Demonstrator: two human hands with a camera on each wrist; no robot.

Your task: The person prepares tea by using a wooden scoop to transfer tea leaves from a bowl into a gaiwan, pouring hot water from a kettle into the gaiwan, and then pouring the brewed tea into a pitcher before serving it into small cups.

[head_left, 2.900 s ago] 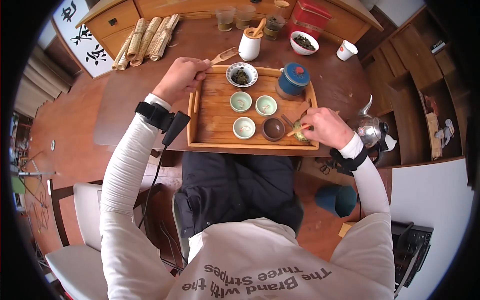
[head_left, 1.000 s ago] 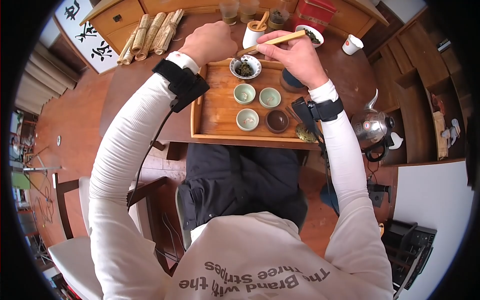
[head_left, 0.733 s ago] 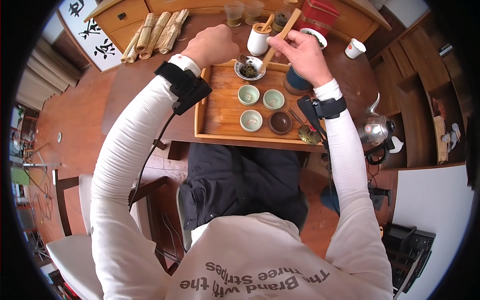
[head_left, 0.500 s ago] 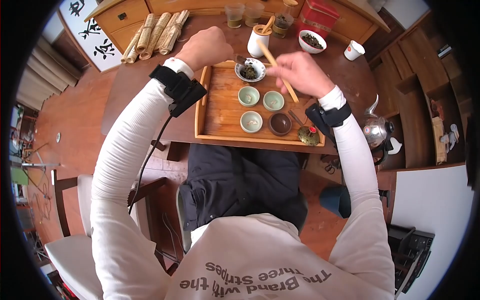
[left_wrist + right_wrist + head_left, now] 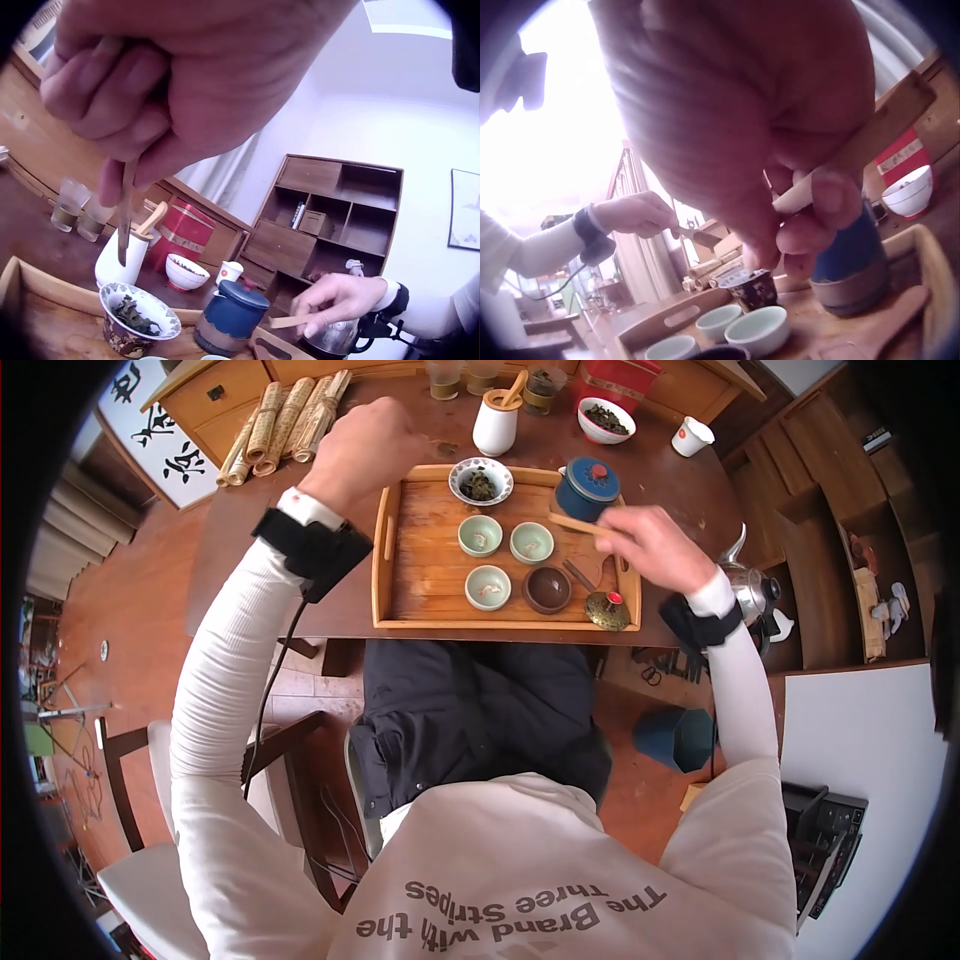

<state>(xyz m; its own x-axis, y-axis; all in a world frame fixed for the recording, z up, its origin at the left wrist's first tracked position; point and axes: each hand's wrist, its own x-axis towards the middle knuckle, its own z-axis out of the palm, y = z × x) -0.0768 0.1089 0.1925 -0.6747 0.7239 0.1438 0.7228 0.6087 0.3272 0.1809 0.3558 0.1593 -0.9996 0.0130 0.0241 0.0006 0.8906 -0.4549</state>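
Note:
My left hand (image 5: pixel 365 450) is raised over the back left corner of the wooden tray (image 5: pixel 420 622). It pinches a narrow wooden tea scoop (image 5: pixel 124 232), which points down in the left wrist view and is hidden by the hand in the head view. Beside it stands a flared, patterned gaiwan bowl (image 5: pixel 120 332) with dark tea leaves (image 5: pixel 136 313) inside. My right hand (image 5: pixel 655 545) holds a flat bamboo stick (image 5: pixel 580 525) over the tray's right side, its tip near the blue lidded pot (image 5: pixel 585 498). A gaiwan lid (image 5: pixel 605 612) with a red knob lies at the front right corner.
On the tray are three pale green cups (image 5: pixel 488 588) and a brown cup (image 5: pixel 547 590). Behind it stand a white tool holder (image 5: pixel 494 430), a bowl of leaves (image 5: pixel 605 432) and a paper cup (image 5: pixel 692 437). A steel kettle (image 5: pixel 745 592) is at the right.
My right hand has carried the bamboo stick from over the gaiwan bowl to the tray's right side. My left hand has drawn left, away from the bowl, with the tea scoop.

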